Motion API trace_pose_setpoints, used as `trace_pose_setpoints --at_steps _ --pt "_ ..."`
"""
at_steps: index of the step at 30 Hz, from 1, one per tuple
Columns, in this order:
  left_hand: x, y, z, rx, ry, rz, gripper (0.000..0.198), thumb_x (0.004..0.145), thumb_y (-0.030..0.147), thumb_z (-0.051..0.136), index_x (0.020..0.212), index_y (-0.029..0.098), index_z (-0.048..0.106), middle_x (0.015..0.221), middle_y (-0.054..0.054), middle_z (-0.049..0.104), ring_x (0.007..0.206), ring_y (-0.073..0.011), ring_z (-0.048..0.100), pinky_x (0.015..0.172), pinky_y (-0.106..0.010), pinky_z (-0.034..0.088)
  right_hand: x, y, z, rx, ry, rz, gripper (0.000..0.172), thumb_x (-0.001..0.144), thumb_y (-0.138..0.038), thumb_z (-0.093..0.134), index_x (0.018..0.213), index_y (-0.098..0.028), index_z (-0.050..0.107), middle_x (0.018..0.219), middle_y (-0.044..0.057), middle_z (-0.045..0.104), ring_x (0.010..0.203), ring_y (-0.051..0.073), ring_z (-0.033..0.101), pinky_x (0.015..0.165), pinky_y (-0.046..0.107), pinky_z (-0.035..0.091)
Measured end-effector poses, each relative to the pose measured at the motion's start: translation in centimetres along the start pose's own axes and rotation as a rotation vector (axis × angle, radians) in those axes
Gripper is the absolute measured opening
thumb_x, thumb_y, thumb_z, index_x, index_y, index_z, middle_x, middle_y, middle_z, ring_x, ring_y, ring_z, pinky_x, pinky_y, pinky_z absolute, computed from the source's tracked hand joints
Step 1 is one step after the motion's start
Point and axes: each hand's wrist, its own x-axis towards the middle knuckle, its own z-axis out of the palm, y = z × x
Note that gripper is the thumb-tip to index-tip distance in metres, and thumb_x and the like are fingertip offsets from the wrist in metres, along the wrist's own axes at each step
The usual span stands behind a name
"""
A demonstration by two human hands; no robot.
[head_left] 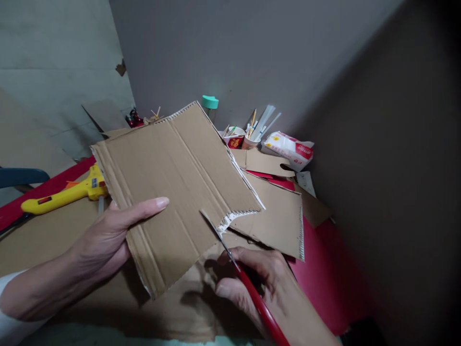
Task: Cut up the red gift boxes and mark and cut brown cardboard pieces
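My left hand (122, 226) grips a corrugated cardboard piece (169, 168) by its lower left side, thumb on top and fingers underneath. The sheet is tilted above the table, with crease lines running across it. In my right hand (262, 283) is a pair of red-handled scissors (257, 298). One blade lies over the cardboard's lower right edge; the other blade is hidden under the sheet. Beside the blades, the edge has a curved cut with white torn paper showing.
A yellow glue gun (65, 194) lies at the left. More cardboard pieces (273, 211) rest on the red surface (324, 269) at the right. Behind stand a paper cup of sticks (251, 142), a red cup (235, 139), a teal-lidded bottle (210, 102) and a tissue pack (290, 148) near the wall.
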Motion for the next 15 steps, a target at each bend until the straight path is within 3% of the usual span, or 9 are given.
trace_pose_setpoints --at_steps 3,11,15 --pt "-0.28 0.1 0.11 0.111 -0.014 0.075 0.085 0.052 0.015 0.087 0.132 0.023 0.061 0.114 -0.011 0.076 0.104 -0.0384 0.072 0.069 -0.04 0.068 0.04 0.02 0.03 -0.008 -0.009 -0.028 0.042 0.091 -0.056 0.062 0.087 -0.016 0.073 0.071 0.0 0.064 0.065 0.013 0.055 0.06 0.022 0.044" --pt "-0.6 0.39 0.42 0.15 -0.004 -0.004 0.095 0.043 0.015 0.092 0.131 0.016 0.058 0.113 -0.016 0.076 0.101 -0.0409 0.073 0.072 -0.045 0.068 -0.12 -0.15 0.21 -0.028 -0.035 -0.004 0.041 0.098 -0.051 0.052 0.084 -0.017 0.071 0.068 0.0 0.06 0.062 0.012 0.052 0.055 0.022 0.04" --pt "-0.62 0.26 0.32 0.15 0.006 -0.028 0.092 0.042 0.015 0.092 0.128 0.013 0.059 0.116 -0.018 0.074 0.102 -0.041 0.072 0.074 -0.044 0.068 -0.5 0.03 0.4 -0.055 -0.04 0.013 0.043 0.101 -0.046 0.045 0.074 -0.017 0.063 0.064 -0.002 0.05 0.057 0.01 0.042 0.051 0.023 0.032"
